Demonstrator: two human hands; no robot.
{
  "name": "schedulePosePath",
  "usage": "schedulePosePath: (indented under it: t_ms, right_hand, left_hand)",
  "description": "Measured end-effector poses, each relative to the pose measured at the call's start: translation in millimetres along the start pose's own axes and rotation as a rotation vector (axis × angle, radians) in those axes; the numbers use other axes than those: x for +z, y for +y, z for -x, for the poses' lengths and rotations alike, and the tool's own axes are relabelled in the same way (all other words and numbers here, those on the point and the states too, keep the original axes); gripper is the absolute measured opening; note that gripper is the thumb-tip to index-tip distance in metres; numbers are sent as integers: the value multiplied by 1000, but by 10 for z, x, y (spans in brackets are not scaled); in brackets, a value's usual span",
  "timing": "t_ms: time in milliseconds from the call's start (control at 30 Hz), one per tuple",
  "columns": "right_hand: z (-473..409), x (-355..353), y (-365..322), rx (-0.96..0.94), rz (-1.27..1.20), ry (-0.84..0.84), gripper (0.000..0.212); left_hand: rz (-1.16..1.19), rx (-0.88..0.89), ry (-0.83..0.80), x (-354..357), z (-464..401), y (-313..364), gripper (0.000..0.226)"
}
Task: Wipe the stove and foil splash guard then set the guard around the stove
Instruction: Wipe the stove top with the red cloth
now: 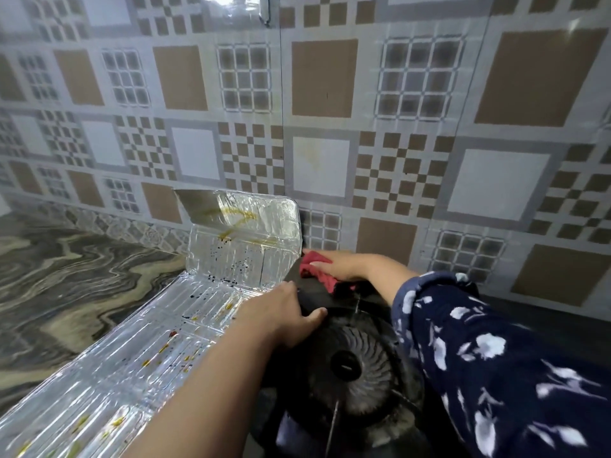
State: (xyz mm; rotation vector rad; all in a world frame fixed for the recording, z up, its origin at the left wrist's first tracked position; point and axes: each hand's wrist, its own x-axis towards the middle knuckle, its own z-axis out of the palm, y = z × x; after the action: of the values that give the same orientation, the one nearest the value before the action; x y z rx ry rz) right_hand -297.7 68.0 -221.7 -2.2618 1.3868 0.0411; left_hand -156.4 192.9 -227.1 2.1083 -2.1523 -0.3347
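A black gas stove [350, 365] with a round ribbed burner sits low in the middle. My left hand [284, 315] grips its far left edge. My right hand [337, 264] presses a red cloth [314, 267] on the stove's back corner, close to the wall. The foil splash guard [139, 352] lies flat on the counter left of the stove, stained with yellow and dark spatter. Its far panel [244, 239] stands up against the wall with its top left corner folded over.
A tiled wall [330, 127] with brown and grey squares runs right behind the stove. A marbled grey and beige counter [66, 276] stretches to the left. A dark sleeve with white flowers [496, 358] covers my right arm above the stove's right side.
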Motion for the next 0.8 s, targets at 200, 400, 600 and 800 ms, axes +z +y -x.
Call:
schedulePosePath:
  t_ms: [200,400,600,800]
  right_hand:
    - [945,91,598,328,133,103,54]
    - [1696,349,571,476,143,183,49]
    - [2299,601,314,646,-11,335,52]
    - [2717,1035,-21,686,20,366,52]
  left_hand:
    - [56,34,-44,16,-35,-33,74]
    - [56,42,-38,29,-34,-38,80]
    - [81,80,-147,13,20,-77,89]
    - [-40,207,-17,39,425,-92,73]
